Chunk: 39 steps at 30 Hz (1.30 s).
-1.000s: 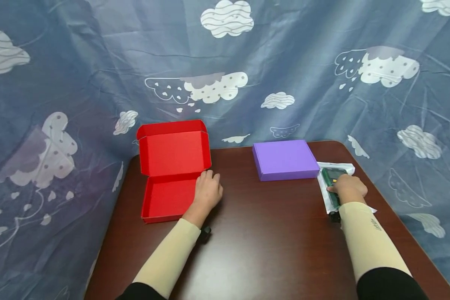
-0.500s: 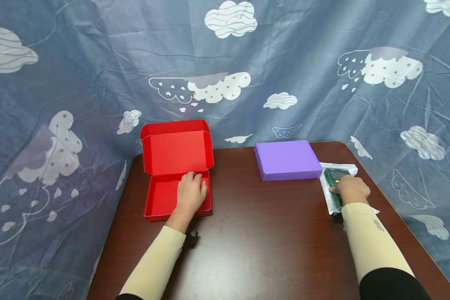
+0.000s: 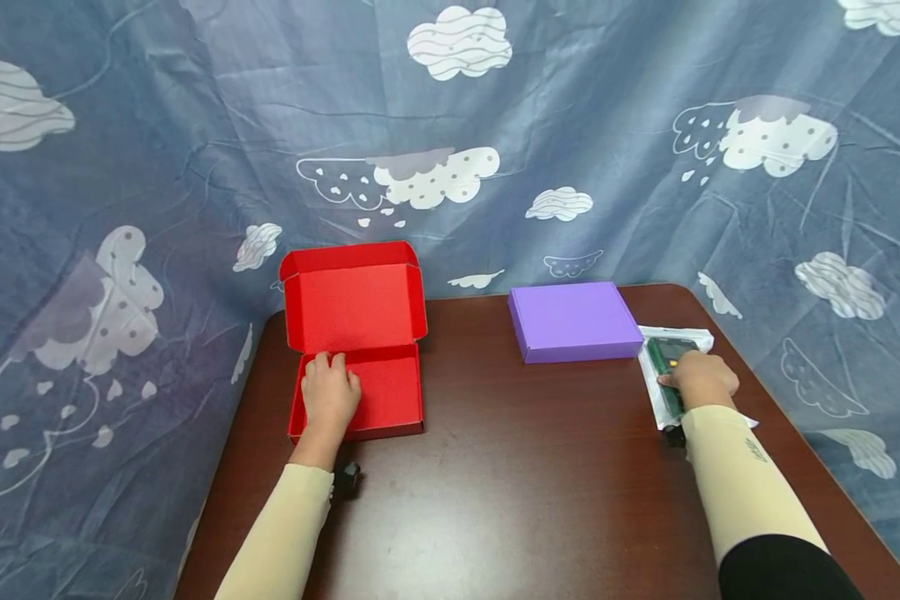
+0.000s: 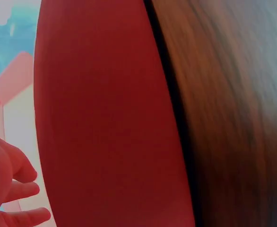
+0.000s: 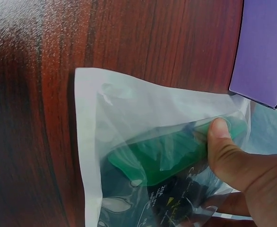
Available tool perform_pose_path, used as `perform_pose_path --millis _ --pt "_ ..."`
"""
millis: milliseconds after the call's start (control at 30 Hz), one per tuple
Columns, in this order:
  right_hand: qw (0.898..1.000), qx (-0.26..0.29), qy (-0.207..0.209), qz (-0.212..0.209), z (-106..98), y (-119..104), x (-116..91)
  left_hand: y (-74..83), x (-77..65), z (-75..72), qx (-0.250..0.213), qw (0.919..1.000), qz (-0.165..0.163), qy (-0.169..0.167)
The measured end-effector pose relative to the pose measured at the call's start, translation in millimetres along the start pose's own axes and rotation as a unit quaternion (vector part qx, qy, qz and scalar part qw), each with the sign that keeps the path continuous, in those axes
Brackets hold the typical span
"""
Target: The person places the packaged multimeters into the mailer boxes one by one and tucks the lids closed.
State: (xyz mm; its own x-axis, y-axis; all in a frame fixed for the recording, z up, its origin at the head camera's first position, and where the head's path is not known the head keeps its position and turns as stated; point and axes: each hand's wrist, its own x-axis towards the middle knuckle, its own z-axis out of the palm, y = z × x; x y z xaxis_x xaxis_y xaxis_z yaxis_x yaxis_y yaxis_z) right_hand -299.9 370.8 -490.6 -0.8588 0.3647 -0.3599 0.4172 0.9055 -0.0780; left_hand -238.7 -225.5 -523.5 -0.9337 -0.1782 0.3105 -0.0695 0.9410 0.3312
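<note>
An open red cardboard box (image 3: 384, 390) stands at the left with its lid (image 3: 352, 308) raised. My left hand (image 3: 330, 390) is over the left part of its tray, fingers loosely bent and nothing visible between them. In the left wrist view those fingers (image 4: 25, 191) show beyond the box's red front wall (image 4: 105, 113). At the right, my right hand (image 3: 705, 379) grips a clear plastic bag (image 3: 654, 387) with white edges, which lies on the table. Its thumb presses on the green item (image 5: 162, 156) inside; a dark printed part (image 5: 174, 198) lies beside that.
A closed purple box (image 3: 576, 321) sits at the back of the brown table (image 3: 510, 467), its near right corner at the bag's edge. A blue cloud-print cloth (image 3: 450, 108) hangs behind and at both sides.
My left hand has moved left, from the red box's right edge across to the left part of its tray. The right hand stays on the bag.
</note>
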Motion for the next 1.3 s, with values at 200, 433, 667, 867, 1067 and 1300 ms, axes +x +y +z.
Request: perform_pose_path --millis 200,433,667,867,1067,1300 --pt "1.0 0.001 0.003 -0.007 0.4 0.7 -1.4 -25.3 -1.9 -4.0 0.014 0.9995 -0.03 0.0" --pt "1.0 0.002 0.001 -0.007 -0.6 1.2 -1.9 -49.9 -4.0 -7.5 0.013 0.9971 -0.068 -0.031" --pt "1.0 0.005 -0.002 -0.002 1.2 0.6 -0.3 -69.7 -4.6 -6.2 -0.036 0.9909 -0.106 -0.075" --pt "1.0 0.006 -0.002 -0.002 2.4 -0.2 -1.2 -83.0 -7.8 0.7 -0.112 0.985 -0.119 -0.056" --pt "1.0 0.003 -0.005 -0.002 1.6 -0.2 -0.6 -85.9 -9.1 2.4 -0.159 0.9783 -0.13 -0.027" --pt "1.0 0.0 0.001 -0.005 -0.4 0.0 -0.8 -85.5 -9.3 3.4 -0.166 0.9781 -0.125 -0.01"
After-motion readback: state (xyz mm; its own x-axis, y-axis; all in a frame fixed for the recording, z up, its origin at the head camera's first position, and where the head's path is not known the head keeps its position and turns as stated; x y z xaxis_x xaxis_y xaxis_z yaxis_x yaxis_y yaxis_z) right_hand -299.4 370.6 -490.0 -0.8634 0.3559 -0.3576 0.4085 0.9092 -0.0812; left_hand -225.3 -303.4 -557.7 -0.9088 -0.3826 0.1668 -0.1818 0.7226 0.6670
